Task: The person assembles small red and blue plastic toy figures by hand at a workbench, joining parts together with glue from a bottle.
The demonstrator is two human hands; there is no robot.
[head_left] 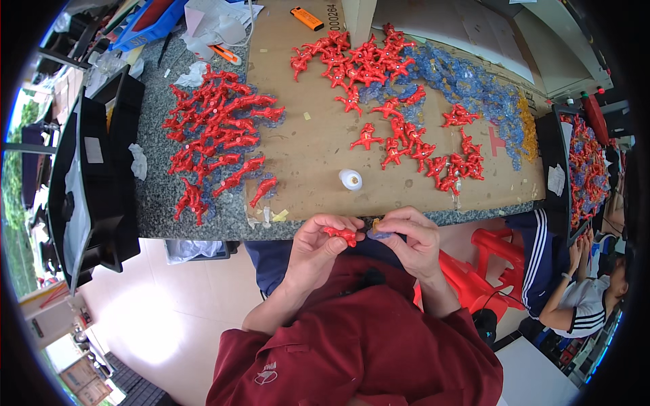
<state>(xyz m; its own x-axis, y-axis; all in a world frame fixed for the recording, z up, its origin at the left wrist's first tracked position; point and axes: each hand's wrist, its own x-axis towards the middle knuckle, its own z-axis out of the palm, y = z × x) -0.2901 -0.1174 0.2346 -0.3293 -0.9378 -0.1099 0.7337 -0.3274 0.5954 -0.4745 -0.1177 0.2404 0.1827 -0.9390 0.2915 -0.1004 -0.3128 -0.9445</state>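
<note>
Near the table's front edge, my left hand [318, 247] pinches a small red plastic figure [340, 235] between thumb and fingers. Close beside it, my right hand [413, 243] grips a small translucent blue piece [380, 234] with a yellowish bit at its top. The two parts are held slightly apart. Beyond my hands, a small white pot [350, 179] stands on the cardboard sheet [305, 155]. Loose red figures [365, 137] lie scattered past it. At the left, rows of red figures [217, 122] rest with translucent blue pieces under several of them.
Translucent blue pieces [467, 78] and yellow pieces [527, 128] are heaped at the far right. Black bins [101, 189] stand at the left; a black tray [558, 149] of figures is at the right. Also there: an orange cutter [227, 54], red stools [474, 281], and another person [586, 304].
</note>
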